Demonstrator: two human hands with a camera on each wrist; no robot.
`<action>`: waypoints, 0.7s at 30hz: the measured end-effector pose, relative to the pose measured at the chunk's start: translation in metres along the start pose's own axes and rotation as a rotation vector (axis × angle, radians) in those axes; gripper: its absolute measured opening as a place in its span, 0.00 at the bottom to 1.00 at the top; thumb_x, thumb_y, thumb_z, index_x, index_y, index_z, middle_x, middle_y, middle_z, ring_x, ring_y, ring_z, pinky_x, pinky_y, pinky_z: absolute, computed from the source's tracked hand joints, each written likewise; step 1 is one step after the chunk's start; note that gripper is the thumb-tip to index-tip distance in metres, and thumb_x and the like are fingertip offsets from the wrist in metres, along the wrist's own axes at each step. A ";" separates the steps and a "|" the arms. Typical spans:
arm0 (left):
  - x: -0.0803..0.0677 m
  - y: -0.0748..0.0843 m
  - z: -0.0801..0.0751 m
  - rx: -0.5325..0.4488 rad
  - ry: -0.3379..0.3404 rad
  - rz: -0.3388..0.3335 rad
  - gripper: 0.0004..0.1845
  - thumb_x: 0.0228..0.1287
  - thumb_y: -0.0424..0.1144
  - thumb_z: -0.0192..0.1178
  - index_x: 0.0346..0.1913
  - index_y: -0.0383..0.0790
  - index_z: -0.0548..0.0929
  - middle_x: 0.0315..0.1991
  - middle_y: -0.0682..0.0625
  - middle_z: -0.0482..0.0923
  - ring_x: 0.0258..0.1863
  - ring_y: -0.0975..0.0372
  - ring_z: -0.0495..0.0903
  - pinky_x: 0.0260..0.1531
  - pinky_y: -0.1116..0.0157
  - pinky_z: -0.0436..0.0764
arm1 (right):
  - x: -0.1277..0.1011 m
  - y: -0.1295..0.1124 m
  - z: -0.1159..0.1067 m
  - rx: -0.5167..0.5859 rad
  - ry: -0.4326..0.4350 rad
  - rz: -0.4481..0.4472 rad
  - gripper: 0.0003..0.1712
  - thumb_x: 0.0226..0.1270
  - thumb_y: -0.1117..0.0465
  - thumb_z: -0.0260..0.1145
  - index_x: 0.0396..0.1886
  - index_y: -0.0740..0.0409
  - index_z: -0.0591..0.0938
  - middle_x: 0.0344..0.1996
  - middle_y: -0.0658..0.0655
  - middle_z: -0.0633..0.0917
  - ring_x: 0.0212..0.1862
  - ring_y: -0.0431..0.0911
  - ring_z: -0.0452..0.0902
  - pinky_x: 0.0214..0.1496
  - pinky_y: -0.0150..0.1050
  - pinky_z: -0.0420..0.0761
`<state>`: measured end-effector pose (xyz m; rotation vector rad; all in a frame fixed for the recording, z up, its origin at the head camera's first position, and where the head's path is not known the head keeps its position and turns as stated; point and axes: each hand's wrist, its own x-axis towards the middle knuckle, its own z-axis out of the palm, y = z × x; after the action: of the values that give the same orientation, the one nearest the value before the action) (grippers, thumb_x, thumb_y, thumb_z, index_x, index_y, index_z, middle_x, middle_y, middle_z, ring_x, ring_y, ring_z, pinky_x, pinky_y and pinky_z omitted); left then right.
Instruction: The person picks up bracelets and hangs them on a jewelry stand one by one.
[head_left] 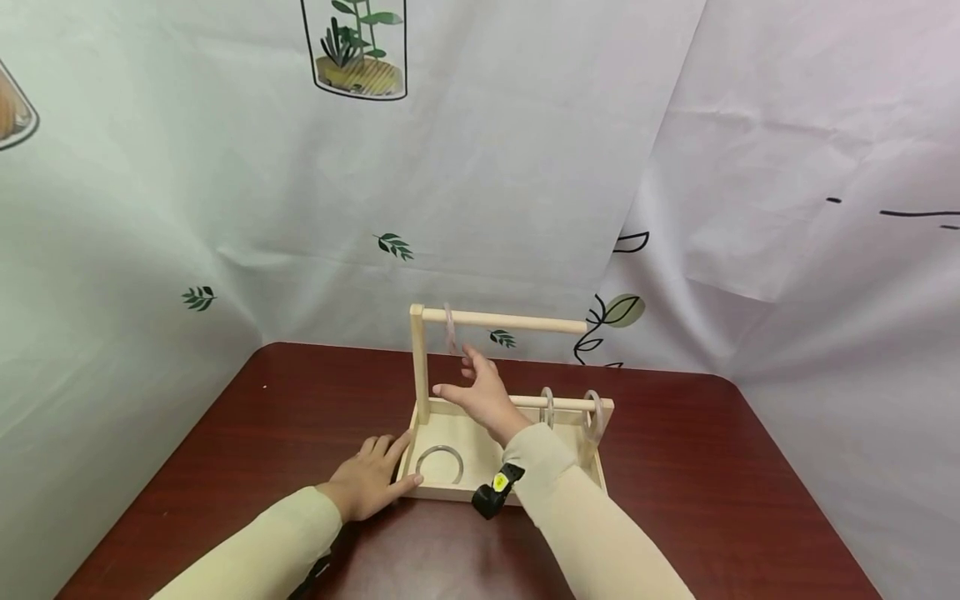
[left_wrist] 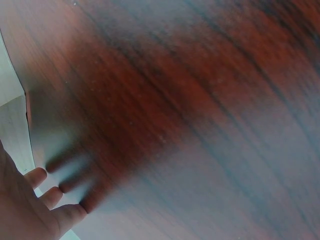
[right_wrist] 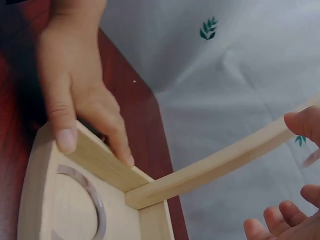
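Observation:
A pale wooden stand has a shallow tray, a tall post and an upper bar. One pale bangle hangs from that bar near the post. Just below it is my right hand, thumb and fingers spread apart, with nothing between them. My left hand rests at the tray's left side, its thumb over the front corner; the right wrist view shows its fingers along the side wall. Inside the tray lies another bangle.
Two more bangles, one at mid-length and one by the right end, hang on the lower bar. The stand sits on a dark red wooden table. Behind the table hangs a white printed cloth.

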<state>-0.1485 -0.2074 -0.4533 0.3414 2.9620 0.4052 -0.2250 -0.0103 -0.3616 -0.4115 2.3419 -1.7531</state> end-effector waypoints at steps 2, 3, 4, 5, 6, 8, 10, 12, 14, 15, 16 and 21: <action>-0.001 0.000 -0.001 0.006 -0.008 -0.007 0.42 0.68 0.66 0.46 0.75 0.44 0.56 0.63 0.36 0.63 0.64 0.42 0.62 0.50 0.44 0.74 | -0.002 0.003 0.002 -0.017 -0.002 -0.005 0.49 0.58 0.57 0.72 0.75 0.56 0.57 0.66 0.63 0.64 0.67 0.56 0.63 0.61 0.52 0.72; -0.001 0.000 -0.001 0.009 -0.009 -0.008 0.42 0.67 0.67 0.45 0.75 0.44 0.56 0.64 0.36 0.63 0.64 0.42 0.62 0.50 0.44 0.74 | -0.004 0.004 0.002 -0.028 -0.005 -0.006 0.49 0.59 0.58 0.72 0.75 0.56 0.57 0.66 0.63 0.64 0.67 0.56 0.63 0.61 0.52 0.72; -0.001 0.000 -0.001 0.009 -0.007 -0.007 0.42 0.67 0.67 0.45 0.75 0.44 0.56 0.63 0.36 0.64 0.64 0.42 0.62 0.51 0.44 0.74 | -0.005 0.006 0.003 -0.044 -0.011 -0.012 0.48 0.59 0.58 0.72 0.75 0.56 0.57 0.66 0.63 0.64 0.67 0.56 0.63 0.61 0.53 0.71; -0.001 0.000 0.000 0.012 -0.005 -0.006 0.42 0.67 0.67 0.45 0.75 0.44 0.56 0.63 0.36 0.64 0.64 0.42 0.62 0.51 0.44 0.74 | -0.007 0.008 0.004 -0.065 -0.017 -0.019 0.48 0.58 0.58 0.72 0.75 0.56 0.58 0.66 0.63 0.64 0.67 0.56 0.64 0.61 0.53 0.71; -0.001 0.000 0.001 0.015 -0.003 -0.004 0.42 0.67 0.67 0.45 0.75 0.44 0.56 0.63 0.36 0.64 0.64 0.42 0.63 0.51 0.44 0.74 | -0.008 0.010 0.005 -0.087 -0.025 -0.028 0.47 0.59 0.58 0.71 0.75 0.56 0.58 0.65 0.64 0.64 0.66 0.57 0.64 0.62 0.53 0.70; -0.001 -0.001 0.001 0.015 0.005 0.001 0.42 0.67 0.67 0.46 0.75 0.43 0.56 0.63 0.36 0.64 0.63 0.42 0.63 0.51 0.44 0.73 | -0.012 0.014 0.006 -0.135 -0.047 -0.043 0.47 0.59 0.57 0.71 0.75 0.56 0.59 0.65 0.64 0.64 0.66 0.57 0.64 0.62 0.53 0.69; 0.000 -0.001 0.003 0.018 0.010 0.006 0.42 0.68 0.66 0.46 0.75 0.43 0.56 0.62 0.36 0.64 0.63 0.42 0.63 0.52 0.45 0.73 | -0.016 0.017 0.007 -0.182 -0.072 -0.062 0.46 0.59 0.56 0.71 0.74 0.56 0.59 0.65 0.65 0.64 0.66 0.57 0.64 0.62 0.54 0.69; 0.001 -0.003 0.005 0.021 0.018 0.010 0.41 0.68 0.66 0.46 0.75 0.42 0.56 0.62 0.36 0.64 0.63 0.42 0.63 0.53 0.45 0.72 | -0.020 0.019 0.007 -0.218 -0.096 -0.080 0.46 0.59 0.55 0.70 0.74 0.58 0.60 0.65 0.65 0.63 0.65 0.58 0.65 0.62 0.55 0.69; 0.002 -0.004 0.006 0.019 0.029 0.015 0.41 0.68 0.66 0.46 0.74 0.42 0.57 0.62 0.36 0.65 0.63 0.42 0.63 0.53 0.45 0.72 | -0.022 0.022 0.008 -0.250 -0.118 -0.089 0.45 0.59 0.54 0.69 0.73 0.58 0.61 0.66 0.66 0.63 0.64 0.59 0.65 0.61 0.56 0.69; 0.002 -0.004 0.007 0.020 0.032 0.016 0.41 0.68 0.66 0.46 0.74 0.42 0.57 0.62 0.36 0.65 0.63 0.42 0.63 0.54 0.45 0.72 | -0.023 0.023 0.008 -0.264 -0.128 -0.087 0.45 0.59 0.53 0.69 0.73 0.58 0.61 0.66 0.67 0.63 0.64 0.59 0.66 0.61 0.56 0.69; 0.003 -0.006 0.009 0.025 0.035 0.015 0.42 0.68 0.66 0.45 0.74 0.42 0.57 0.62 0.36 0.65 0.63 0.42 0.63 0.54 0.45 0.72 | -0.024 0.024 0.009 -0.274 -0.140 -0.082 0.44 0.60 0.52 0.68 0.73 0.58 0.62 0.66 0.67 0.63 0.64 0.60 0.66 0.60 0.56 0.69; 0.004 -0.009 0.012 0.031 0.034 0.013 0.42 0.67 0.67 0.44 0.75 0.42 0.57 0.63 0.36 0.64 0.64 0.43 0.62 0.53 0.45 0.73 | -0.026 0.032 0.011 -0.330 -0.205 -0.051 0.43 0.62 0.48 0.66 0.73 0.57 0.61 0.67 0.66 0.62 0.65 0.59 0.65 0.60 0.56 0.70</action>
<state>-0.1526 -0.2119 -0.4676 0.3612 3.0033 0.3702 -0.2003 -0.0036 -0.3961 -0.6709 2.4863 -1.2708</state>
